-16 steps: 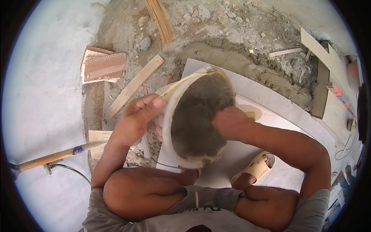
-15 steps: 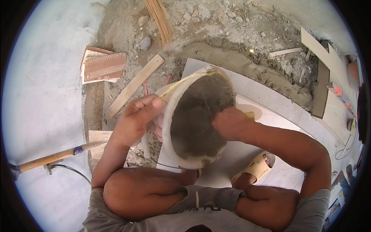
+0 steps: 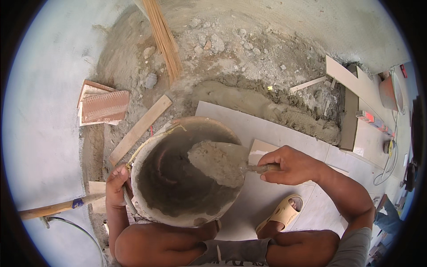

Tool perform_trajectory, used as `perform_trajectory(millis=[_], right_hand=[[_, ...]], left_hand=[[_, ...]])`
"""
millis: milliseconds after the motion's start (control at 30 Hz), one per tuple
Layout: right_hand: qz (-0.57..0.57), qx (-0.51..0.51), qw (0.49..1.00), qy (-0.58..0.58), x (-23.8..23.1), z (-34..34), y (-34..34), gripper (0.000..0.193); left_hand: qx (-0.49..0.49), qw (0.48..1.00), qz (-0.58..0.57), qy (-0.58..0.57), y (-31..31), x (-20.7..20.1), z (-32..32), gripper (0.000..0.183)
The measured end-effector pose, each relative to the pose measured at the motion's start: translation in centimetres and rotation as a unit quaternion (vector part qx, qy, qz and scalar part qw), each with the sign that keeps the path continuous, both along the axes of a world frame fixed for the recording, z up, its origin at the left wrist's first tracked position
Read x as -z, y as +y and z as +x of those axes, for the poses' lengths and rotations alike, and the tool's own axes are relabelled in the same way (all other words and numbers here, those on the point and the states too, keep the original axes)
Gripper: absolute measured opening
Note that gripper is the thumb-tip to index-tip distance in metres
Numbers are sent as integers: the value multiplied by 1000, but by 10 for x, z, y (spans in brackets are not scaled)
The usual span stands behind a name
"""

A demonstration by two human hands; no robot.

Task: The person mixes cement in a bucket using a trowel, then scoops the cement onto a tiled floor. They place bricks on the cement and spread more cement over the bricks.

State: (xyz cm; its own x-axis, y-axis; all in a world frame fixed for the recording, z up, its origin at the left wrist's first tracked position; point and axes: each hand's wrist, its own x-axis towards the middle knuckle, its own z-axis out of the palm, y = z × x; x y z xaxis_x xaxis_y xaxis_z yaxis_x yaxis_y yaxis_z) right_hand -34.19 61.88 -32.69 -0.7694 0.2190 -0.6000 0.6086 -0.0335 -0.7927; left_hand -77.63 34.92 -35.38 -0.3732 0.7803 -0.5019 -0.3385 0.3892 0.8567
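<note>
A round bucket (image 3: pixel 141 202) with a mortar-crusted rim tilts in front of my knees, grey wet mortar (image 3: pixel 178 191) coating its inside. My left hand (image 3: pixel 117 183) is closed on the bucket's left side, by its handle and a yellow cord tied along the rim. Over the bucket's right half lies a trowel (image 3: pixel 243 167) heaped with mortar. My right hand (image 3: pixel 289 165) grips the trowel's handle just outside the rim. Below the bucket and to its right are large pale floor tiles (image 3: pixel 289 133).
A bed of wet mortar (image 3: pixel 267 109) borders the tiles' far edge. Stacked tile pieces (image 3: pixel 104 107), a wooden board (image 3: pixel 141 129) and a stick broom (image 3: pixel 165 40) lie left and beyond. Rightward are a spirit level (image 3: pixel 376 122) and another bucket (image 3: pixel 389 92). A wooden-handled tool (image 3: pixel 53 209) lies at left.
My right hand has come up and right out of the bucket, bringing the mortar-laden trowel into sight. The bucket has shifted left and nearer, its mouth turned more upward; my left hand moved down with it.
</note>
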Motion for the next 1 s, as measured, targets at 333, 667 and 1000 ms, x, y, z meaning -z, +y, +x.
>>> perform_trajectory(millis=[333,667,1000], right_hand=[[441,83,892,-53,111,-26,74,29],[398,35,907,-129,109,-98,92,32],[405,-85,890,-192,131,-24,122,34]], left_hand=[[-7,999,25,-22,3,28,-14,27],[-36,999,2,-24,8,13,-6,30],[-8,1000,-5,-26,30,3,10,28]])
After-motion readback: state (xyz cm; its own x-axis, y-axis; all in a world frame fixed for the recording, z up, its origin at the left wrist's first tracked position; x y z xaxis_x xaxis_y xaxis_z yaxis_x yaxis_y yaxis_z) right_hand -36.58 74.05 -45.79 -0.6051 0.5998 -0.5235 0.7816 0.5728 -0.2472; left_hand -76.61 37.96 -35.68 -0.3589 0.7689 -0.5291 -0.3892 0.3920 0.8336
